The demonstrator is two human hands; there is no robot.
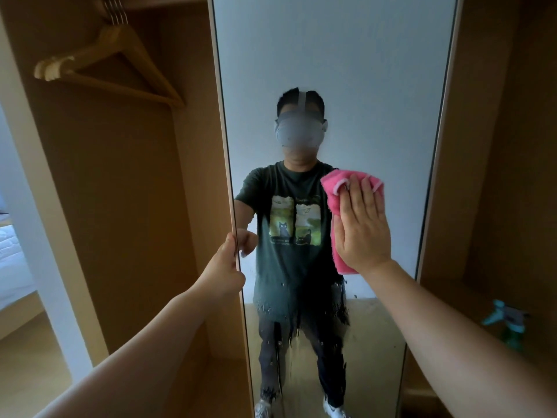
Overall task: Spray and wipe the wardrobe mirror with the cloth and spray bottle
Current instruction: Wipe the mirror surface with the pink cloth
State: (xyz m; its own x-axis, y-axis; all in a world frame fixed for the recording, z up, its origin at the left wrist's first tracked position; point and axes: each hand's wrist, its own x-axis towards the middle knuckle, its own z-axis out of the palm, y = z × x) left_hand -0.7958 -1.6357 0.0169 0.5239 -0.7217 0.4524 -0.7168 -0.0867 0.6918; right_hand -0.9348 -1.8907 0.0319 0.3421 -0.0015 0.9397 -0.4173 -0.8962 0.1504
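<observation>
The tall wardrobe mirror [331,70] fills the middle of the view and reflects a person. My right hand [363,224] lies flat with straight fingers on a pink cloth [334,194], pressing it against the glass at mid-height, right of centre. My left hand [224,267] grips the mirror door's left edge. Wet streaks and droplets [301,321] run down the lower half of the glass. A teal spray bottle [506,321] stands blurred on a shelf at the lower right, apart from both hands.
Left of the door is an open wardrobe bay with wooden hangers [105,61] on a rail. Wooden wardrobe panels [497,146] flank the mirror on the right. A bed's edge [12,251] shows at the far left.
</observation>
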